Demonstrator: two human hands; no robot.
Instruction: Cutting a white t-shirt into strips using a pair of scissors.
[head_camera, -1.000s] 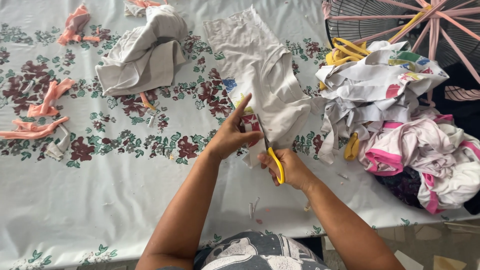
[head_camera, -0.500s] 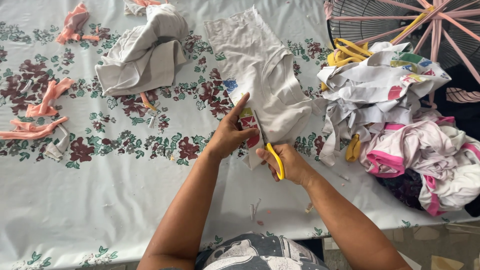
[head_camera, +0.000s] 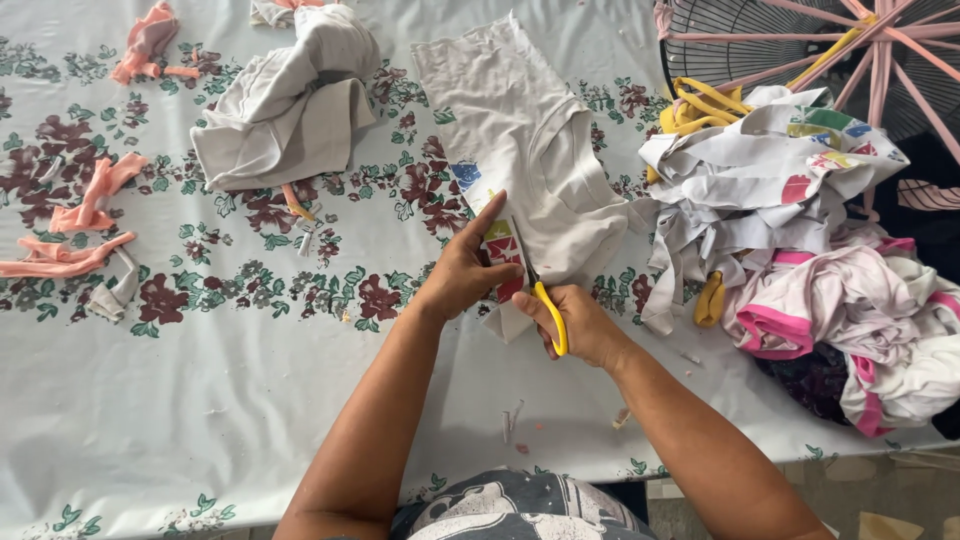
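Scissor blades mostly hidden under fabric and fingers, only a thin dark sliver showing; cannot tell how far apart they stand. Pale garment (head_camera: 530, 150) spread flat on the floral tablecloth (head_camera: 200, 400), its near edge covered by both hands, its far end reaching toward the top of the frame. Left hand (head_camera: 465, 270) pressed down on the garment's near left corner, over a coloured print patch, index finger stretched out straight along the cloth, other fingers curled, gripping nothing visible. Right hand (head_camera: 580, 325) just right of that, at the garment's near edge, fingers closed through the yellow handles of the scissors (head_camera: 548, 312), blades pointing away into the cloth. Both forearms angled inward from the bottom of the frame, meeting at the garment. Right of the garment, heaped clothes (head_camera: 800, 250) in white, pink and yellow, partly cut off by the frame edge, touching the garment's right side. Beyond the heap, fan grille (head_camera: 800, 50) only partly in view. Left of the garment, a folded grey garment (head_camera: 285, 110); further left, pink fabric strips (head_camera: 80, 220). Near the garment's near edge, small scraps too tiny to identify.
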